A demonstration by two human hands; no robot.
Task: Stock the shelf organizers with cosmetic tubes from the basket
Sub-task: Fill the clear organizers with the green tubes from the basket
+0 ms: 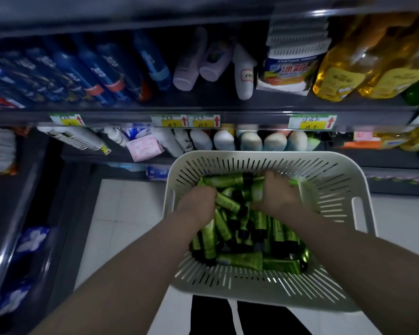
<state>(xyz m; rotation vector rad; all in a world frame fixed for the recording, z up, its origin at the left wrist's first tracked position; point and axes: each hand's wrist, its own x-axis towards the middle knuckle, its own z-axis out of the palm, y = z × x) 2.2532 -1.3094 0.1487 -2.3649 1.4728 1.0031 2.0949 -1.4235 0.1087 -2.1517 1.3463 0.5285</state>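
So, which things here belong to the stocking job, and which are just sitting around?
Job: white basket; green tubes in it; left hand, fingers buried among them; right hand, gripping some; stacked white slotted trays, possibly the organizers.
Lying about: blue bottles; yellow oil bottles; pink packet; price tags.

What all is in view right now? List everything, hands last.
Basket: one, white, slotted, centre, above the floor.
Green tubes: many, green with black caps, piled in the basket.
Blue bottles: a row, blue, upper shelf left.
Yellow bottles: at least two, yellow, upper shelf right.
Price tags: four plain, yellow-green with red arrows, shelf edge.
White bottles: a row, white, lower shelf behind basket.
Left hand: in the basket, fingers buried among tubes.
Right hand: in the basket, curled round tubes.
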